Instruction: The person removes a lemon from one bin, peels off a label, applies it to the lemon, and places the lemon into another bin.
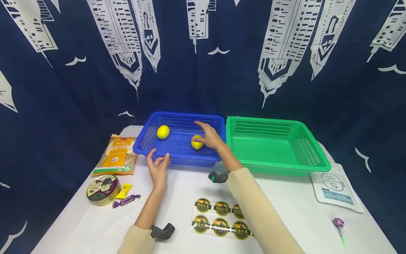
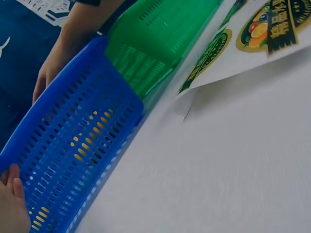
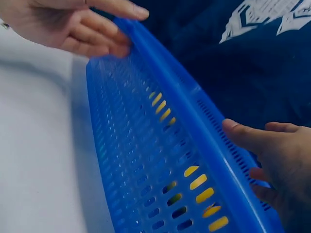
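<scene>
A blue perforated basket (image 1: pixel 177 157) stands at the back of the table with two round, lemon-like yellow fruits inside. One yellow fruit (image 1: pixel 163 132) lies on the left, the other fruit (image 1: pixel 197 142) on the right. My right hand (image 1: pixel 209 137) reaches over the basket, thumb overlapping the right-hand fruit in the head view, fingers spread. In the right wrist view this right hand (image 3: pixel 277 155) is at the rim with nothing gripped. At the front wall, my left hand (image 1: pixel 158 171) has its fingertips right at the rim, fingers loosely bent; the left wrist view shows its fingers (image 2: pixel 17 184) against the blue plastic.
Beside the blue basket stands a green basket (image 1: pixel 276 167). At left are a grain bag (image 1: pixel 115 155), a round tin (image 1: pixel 103 190), a yellow candy (image 1: pixel 124 191) and a purple candy (image 1: pixel 127 201). A sticker sheet (image 1: pixel 211 208) lies in front; a white pouch (image 1: pixel 337 188) and lollipop (image 1: pixel 338 223) lie right.
</scene>
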{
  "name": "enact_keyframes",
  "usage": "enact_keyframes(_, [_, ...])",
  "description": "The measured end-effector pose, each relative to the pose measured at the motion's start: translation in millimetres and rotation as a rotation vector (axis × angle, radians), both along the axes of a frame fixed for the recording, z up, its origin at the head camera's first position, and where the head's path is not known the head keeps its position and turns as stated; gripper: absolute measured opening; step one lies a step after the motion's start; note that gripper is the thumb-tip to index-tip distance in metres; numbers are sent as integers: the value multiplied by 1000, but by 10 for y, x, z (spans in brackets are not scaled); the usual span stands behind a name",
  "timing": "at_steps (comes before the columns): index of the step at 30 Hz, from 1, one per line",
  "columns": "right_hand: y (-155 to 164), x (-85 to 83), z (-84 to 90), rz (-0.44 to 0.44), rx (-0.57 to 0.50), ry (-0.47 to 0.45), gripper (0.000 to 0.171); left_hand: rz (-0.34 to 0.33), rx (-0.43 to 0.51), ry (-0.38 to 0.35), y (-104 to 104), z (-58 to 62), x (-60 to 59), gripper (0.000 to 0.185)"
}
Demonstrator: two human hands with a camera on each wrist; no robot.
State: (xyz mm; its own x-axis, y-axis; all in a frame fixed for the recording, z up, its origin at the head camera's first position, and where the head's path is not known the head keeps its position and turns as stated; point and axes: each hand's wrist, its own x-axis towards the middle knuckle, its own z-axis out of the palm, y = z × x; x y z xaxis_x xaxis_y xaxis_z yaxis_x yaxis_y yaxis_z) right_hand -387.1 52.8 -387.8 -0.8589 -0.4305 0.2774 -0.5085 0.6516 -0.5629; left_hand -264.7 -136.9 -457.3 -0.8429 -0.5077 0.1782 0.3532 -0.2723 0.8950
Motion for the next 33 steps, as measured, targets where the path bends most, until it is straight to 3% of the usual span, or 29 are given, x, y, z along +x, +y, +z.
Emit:
enact_keyframes(8, [-5, -223, -123, 19, 191, -81, 73, 73, 118, 58, 121, -2, -56, 58])
enact_keyframes(16, [-90, -280, -220, 37, 431, -132, 61, 90, 90, 66, 90, -14, -39, 59])
enact_keyframes(22, [-147, -284, -245, 79, 433, -141, 52, 113, 46, 68, 47, -58, -53, 60])
enact_keyframes(33, [-97, -274, -274, 220, 294, -311, 59, 119, 23, 59, 48, -62, -45, 61])
